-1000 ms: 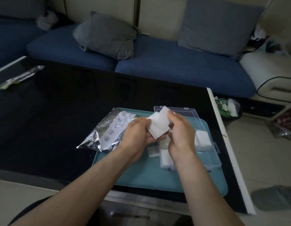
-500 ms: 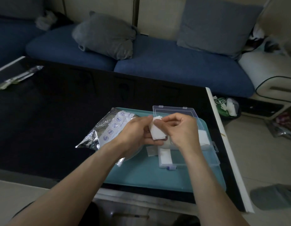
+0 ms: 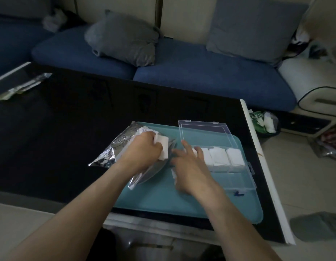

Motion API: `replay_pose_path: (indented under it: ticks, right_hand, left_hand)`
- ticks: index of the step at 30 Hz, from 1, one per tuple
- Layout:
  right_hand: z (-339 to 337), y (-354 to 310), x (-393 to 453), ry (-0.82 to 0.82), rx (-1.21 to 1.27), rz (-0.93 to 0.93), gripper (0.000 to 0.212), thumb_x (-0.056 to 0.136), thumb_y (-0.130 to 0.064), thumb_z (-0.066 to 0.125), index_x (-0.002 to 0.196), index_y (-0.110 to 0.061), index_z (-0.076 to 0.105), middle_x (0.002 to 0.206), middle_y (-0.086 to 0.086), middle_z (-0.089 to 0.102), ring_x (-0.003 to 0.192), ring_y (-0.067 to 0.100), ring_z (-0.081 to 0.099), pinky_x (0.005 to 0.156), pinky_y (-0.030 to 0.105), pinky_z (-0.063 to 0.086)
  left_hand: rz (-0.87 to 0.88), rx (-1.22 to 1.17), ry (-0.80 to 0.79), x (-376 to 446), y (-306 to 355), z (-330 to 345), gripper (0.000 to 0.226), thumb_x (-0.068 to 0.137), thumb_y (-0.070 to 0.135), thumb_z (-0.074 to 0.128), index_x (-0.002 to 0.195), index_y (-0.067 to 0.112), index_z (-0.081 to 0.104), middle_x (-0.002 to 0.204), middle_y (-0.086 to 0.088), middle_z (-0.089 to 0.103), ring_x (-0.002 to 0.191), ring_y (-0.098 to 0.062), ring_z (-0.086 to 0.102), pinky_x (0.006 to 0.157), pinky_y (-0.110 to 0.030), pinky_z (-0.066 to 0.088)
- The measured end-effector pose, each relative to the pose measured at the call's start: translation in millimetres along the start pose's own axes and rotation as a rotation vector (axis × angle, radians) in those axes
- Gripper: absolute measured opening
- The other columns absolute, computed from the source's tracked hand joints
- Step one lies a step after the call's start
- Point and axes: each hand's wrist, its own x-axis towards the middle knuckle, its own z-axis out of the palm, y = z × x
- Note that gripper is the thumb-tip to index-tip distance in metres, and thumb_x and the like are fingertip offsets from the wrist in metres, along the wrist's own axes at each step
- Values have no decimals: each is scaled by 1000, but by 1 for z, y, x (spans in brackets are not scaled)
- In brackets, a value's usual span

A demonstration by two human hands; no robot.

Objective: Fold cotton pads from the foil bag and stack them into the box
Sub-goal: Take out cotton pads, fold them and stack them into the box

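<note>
A crinkled silver foil bag lies half on the teal tray, its mouth facing right. My left hand is at that mouth and grips a white cotton pad between thumb and fingers. The clear plastic box stands on the tray with its lid laid open behind it. Folded white pads fill the box's back row; the front row shows none. My right hand hovers over the box's left end, fingers spread and holding nothing.
The tray sits at the right end of a black glossy table with a white right edge. A small bin with white scraps stands on the floor to the right. A flat wrapper lies far left, and a blue sofa is behind.
Both hands were pinching one pad together above the box. They have separated: the left moved left to the bag mouth and holds a pad, the right dropped to the box's left end, fingers spread.
</note>
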Motion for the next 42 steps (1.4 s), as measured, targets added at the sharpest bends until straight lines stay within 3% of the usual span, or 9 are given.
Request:
replay_pose_path:
  ticks: [4, 8, 11, 15, 18, 22, 30, 37, 42]
  right_hand:
    - [17, -3, 3, -153, -183, 25, 40, 87, -3, 53, 123, -17, 64, 143, 2, 48, 155, 28, -7, 115, 64, -16]
    - [20, 1, 4, -79, -214, 0, 30, 93, -3, 48, 106, -17, 72, 113, 1, 68, 151, 25, 19, 108, 59, -29]
    - [18, 3, 7, -53, -211, -30, 34, 83, 4, 51, 98, -18, 72, 100, 1, 67, 125, 21, 48, 99, 52, -41]
    - [15, -1, 9, -93, -165, -49, 35, 80, 6, 47, 96, -18, 67, 93, 2, 68, 107, 24, 61, 112, 50, -30]
    - [15, 4, 8, -66, -140, -46, 38, 85, 0, 53, 117, -18, 63, 110, 4, 63, 121, 24, 53, 116, 53, -23]
    - [14, 10, 5, -86, -206, -13, 32, 84, -5, 57, 113, -15, 67, 118, 3, 56, 133, 23, 38, 113, 59, -24]
    - [8, 13, 10, -90, -248, -33, 17, 84, -10, 66, 73, -20, 56, 74, -1, 55, 104, 22, 59, 116, 49, -22]
    - [18, 11, 10, -118, -156, -81, 21, 86, -4, 57, 93, -18, 71, 94, 2, 72, 101, 20, 66, 114, 39, -25]
    - [39, 1, -21, -67, -99, -170, 42, 102, -31, 50, 138, -9, 47, 140, 17, 51, 134, 30, 47, 124, 45, -14]
  left_hand:
    - [0, 231, -67, -4, -6, 2, 15, 99, 20, 47, 104, 9, 56, 95, -6, 59, 80, -19, 51, 58, -26, 32]
    - [-45, 234, -90, -1, -10, -2, 13, 99, 18, 49, 89, 14, 55, 89, -2, 56, 76, -17, 50, 54, -24, 33]
    - [-55, 144, -88, 4, -14, -2, 21, 95, 18, 58, 74, 19, 53, 75, 1, 56, 64, -11, 51, 49, -21, 33]
    - [-59, -13, -76, 8, -15, -1, 11, 87, 23, 72, 90, 18, 64, 91, -4, 69, 80, -22, 67, 67, -30, 53]
    - [-67, -75, -88, 8, -16, 2, 16, 84, 21, 77, 80, 22, 61, 86, -5, 71, 71, -19, 66, 69, -33, 56]
    - [-90, -86, -86, 9, -15, 5, 21, 82, 21, 79, 77, 22, 59, 81, -2, 68, 70, -17, 64, 70, -33, 56]
    - [-87, -38, -85, 8, -16, 4, 24, 81, 28, 80, 77, 21, 58, 77, 3, 64, 68, -14, 61, 62, -25, 47]
    - [-92, -138, -71, 12, -17, 6, 13, 87, 17, 74, 84, 13, 62, 87, -9, 72, 65, -22, 71, 66, -37, 61]
    - [-76, -152, -45, 10, -16, 7, 13, 88, 19, 73, 91, 10, 64, 89, -12, 73, 68, -25, 72, 66, -38, 61]
